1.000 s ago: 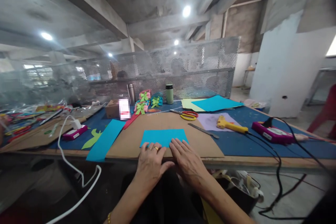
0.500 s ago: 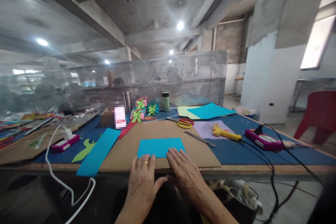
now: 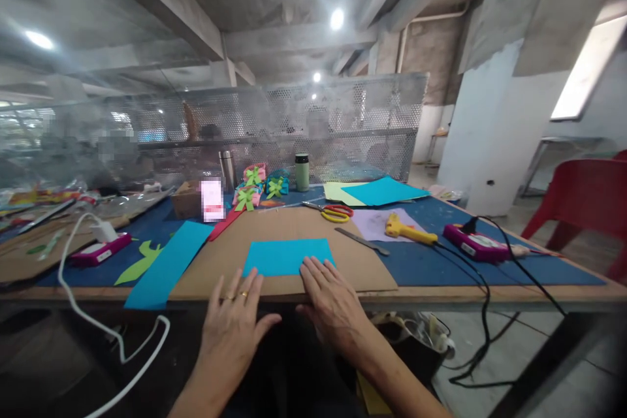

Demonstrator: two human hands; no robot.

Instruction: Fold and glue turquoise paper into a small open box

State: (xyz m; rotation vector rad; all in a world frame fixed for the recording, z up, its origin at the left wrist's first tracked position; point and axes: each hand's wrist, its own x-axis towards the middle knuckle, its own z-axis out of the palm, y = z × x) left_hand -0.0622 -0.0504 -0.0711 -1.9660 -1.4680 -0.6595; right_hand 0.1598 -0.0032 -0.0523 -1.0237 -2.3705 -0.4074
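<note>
A blue sheet of paper lies flat on a piece of cardboard at the table's front edge. My right hand rests with stretched fingers on the sheet's lower right part. At its lower left corner, my left hand has its fingers spread, fingertips at or close to the sheet's edge, and wears rings. Left of the cardboard, a long blue paper strip hangs slightly over the table edge. Beyond the sheet are scissors with red and yellow handles and a flat metal blade.
A yellow glue gun lies on purple paper, its black cord running to a purple power strip. Farther back stand a green bottle, several small packets with green bows, and blue sheets. A white cable hangs at left.
My left hand has shifted left, its fingers spreading wider and its thumb moving away from my right hand. The right hand stays on the sheet. The whole view has tilted slightly.
</note>
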